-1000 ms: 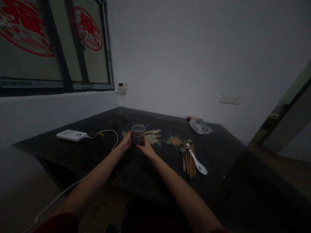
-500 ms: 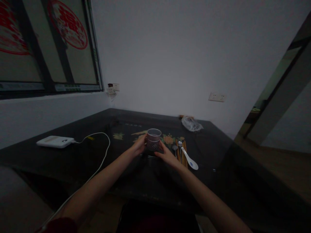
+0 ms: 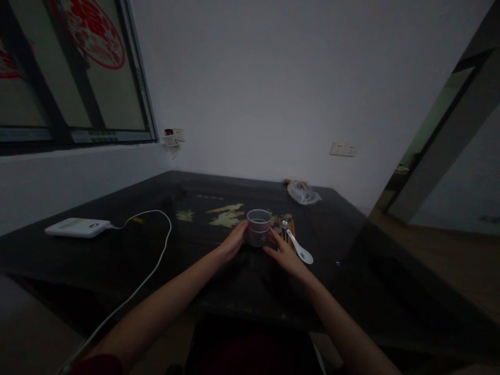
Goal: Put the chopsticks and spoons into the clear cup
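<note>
Rightward across the table (image 3: 336, 224), our cup (image 3: 258, 232) has travelled since the earlier frame, closing in on the chopsticks (image 3: 294, 229), while the whole view has turned a little to the right as well. We hold it in both hands: our left hand (image 3: 233, 242) is wrapped against its left side, and our right hand (image 3: 288, 256) grips its right side, thumb toward us. Straight ahead of our body, the cup lies between the hands, upright, mouth up, its long axis vertical. Dim light keeps us from telling whether its base touches the tabletop. Just right of the cup are the chopsticks, pointing away from us, with a metal spoon (image 3: 285, 224) among them and a white spoon (image 3: 304, 255) slanting across, its bowl toward us; our right hand is the nearer one to these and partly covers them. Well to the cup's left rests a white device (image 3: 78, 227), its cable (image 3: 166, 245) looping back toward us. Beyond the cup, farther right, a crumpled clear bag (image 3: 302, 192) lies near the wall.
</note>
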`<state>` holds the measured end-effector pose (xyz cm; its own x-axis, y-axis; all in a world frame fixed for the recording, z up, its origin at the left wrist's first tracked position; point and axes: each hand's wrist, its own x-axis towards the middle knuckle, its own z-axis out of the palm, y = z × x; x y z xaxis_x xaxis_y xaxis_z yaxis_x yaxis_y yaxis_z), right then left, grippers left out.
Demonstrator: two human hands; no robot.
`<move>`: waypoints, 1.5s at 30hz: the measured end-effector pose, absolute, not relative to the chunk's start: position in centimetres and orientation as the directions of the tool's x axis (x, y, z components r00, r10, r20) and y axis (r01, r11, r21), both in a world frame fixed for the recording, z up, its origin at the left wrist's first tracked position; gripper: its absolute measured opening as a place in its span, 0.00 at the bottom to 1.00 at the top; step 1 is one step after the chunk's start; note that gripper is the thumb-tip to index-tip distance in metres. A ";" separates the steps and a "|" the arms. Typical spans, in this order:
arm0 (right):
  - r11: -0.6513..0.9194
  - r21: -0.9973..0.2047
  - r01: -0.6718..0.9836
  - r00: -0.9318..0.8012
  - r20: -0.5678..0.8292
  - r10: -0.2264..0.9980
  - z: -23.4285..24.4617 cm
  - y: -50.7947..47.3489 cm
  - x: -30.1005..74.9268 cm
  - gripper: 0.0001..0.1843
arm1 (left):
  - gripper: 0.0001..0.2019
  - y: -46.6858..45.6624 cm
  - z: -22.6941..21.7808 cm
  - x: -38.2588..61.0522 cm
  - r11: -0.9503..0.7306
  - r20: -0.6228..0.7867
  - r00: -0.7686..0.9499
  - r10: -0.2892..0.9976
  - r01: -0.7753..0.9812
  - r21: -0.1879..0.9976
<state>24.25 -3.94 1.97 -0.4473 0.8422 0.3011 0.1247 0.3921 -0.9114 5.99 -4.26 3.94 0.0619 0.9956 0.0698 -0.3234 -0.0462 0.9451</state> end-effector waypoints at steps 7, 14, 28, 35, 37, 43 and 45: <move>0.433 -0.892 0.129 -0.408 0.350 0.843 1.4 -3.9 24.3 0.40 | 0.16 -4.3 3.8 5.6 0.006 0.024 0.097 0.995 -0.292 0.956; 0.429 -0.896 0.114 -0.417 0.349 0.839 1.0 -3.8 24.3 0.41 | 0.17 -4.3 3.9 5.4 0.004 0.022 0.093 0.995 -0.274 0.962; 0.395 -0.913 0.105 -0.373 0.332 0.866 0.6 -3.6 24.1 0.37 | 0.18 -4.3 4.0 5.4 0.013 0.008 0.092 0.996 -0.224 0.974; 0.315 -0.948 0.043 -0.354 0.281 0.892 0.1 -3.1 24.2 0.36 | 0.20 -4.1 4.1 5.4 0.005 0.007 0.071 0.997 -0.164 0.986; 0.314 -0.949 0.032 -0.346 0.284 0.894 0.1 -3.1 24.2 0.35 | 0.20 -4.2 4.2 5.4 0.004 0.006 0.065 0.998 -0.150 0.989; 0.294 -0.952 0.082 -0.293 0.259 0.920 0.6 -3.3 24.0 0.35 | 0.20 -4.5 4.3 5.6 0.004 0.001 0.040 0.999 -0.129 0.992; 0.271 -0.955 0.124 -0.251 0.234 0.939 1.0 -3.5 24.0 0.34 | 0.21 -4.4 4.1 5.5 -0.014 0.019 0.044 0.999 -0.130 0.991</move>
<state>24.00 -3.47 1.02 -0.2514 0.9391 0.2342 0.1236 0.2711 -0.9546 5.46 -4.41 4.07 0.0436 0.9989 0.0194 -0.1302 -0.0136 0.9914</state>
